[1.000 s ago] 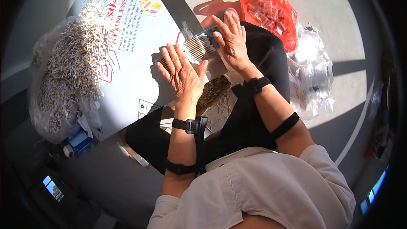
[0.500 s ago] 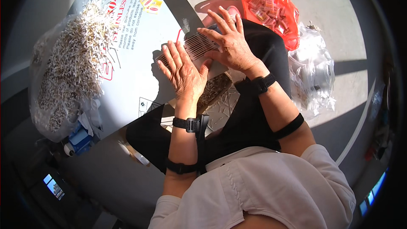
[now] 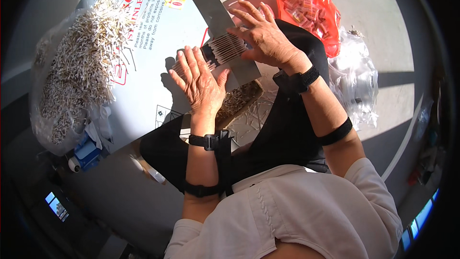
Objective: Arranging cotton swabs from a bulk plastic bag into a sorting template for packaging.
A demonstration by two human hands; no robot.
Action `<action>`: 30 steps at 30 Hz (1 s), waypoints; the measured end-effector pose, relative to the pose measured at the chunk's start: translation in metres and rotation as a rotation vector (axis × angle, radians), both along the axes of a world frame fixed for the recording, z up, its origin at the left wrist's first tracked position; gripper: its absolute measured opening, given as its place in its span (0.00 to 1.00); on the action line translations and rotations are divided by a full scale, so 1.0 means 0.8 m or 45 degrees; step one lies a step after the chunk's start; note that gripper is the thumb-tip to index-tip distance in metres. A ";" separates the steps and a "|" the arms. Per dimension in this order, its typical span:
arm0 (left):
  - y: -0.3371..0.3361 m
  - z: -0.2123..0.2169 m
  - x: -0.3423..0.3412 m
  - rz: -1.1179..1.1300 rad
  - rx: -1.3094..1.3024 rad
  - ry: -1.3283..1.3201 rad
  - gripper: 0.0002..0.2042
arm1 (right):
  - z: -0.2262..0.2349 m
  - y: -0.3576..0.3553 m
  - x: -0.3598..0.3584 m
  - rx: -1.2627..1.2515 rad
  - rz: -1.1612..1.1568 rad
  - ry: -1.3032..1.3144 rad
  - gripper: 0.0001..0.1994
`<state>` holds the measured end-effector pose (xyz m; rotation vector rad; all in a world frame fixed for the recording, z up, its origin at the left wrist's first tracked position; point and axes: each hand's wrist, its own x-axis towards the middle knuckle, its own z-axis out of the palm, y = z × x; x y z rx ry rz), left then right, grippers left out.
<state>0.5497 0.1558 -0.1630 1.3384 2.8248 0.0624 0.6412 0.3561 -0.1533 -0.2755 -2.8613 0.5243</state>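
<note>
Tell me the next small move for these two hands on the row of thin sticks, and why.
Probably press the flat left hand and right hand inward to even up the row of thin pale sticks on the grey metal strip. The sticks lie side by side between both open palms, and neither hand grips anything.
</note>
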 end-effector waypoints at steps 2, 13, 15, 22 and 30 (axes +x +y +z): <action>0.001 0.002 0.004 -0.018 0.041 -0.010 0.45 | -0.001 0.000 0.000 -0.009 -0.008 -0.001 0.33; 0.002 0.003 0.029 -0.017 -0.036 -0.047 0.44 | -0.005 0.000 0.000 -0.062 -0.009 0.027 0.35; -0.003 -0.003 0.020 0.001 -0.014 0.006 0.45 | -0.005 0.001 0.002 -0.068 -0.007 0.042 0.35; 0.018 0.009 0.016 -0.012 -0.032 0.002 0.44 | -0.004 0.001 0.003 -0.046 0.007 0.035 0.35; 0.026 0.017 0.023 -0.005 -0.044 -0.009 0.45 | -0.004 0.000 0.000 -0.063 0.013 0.048 0.35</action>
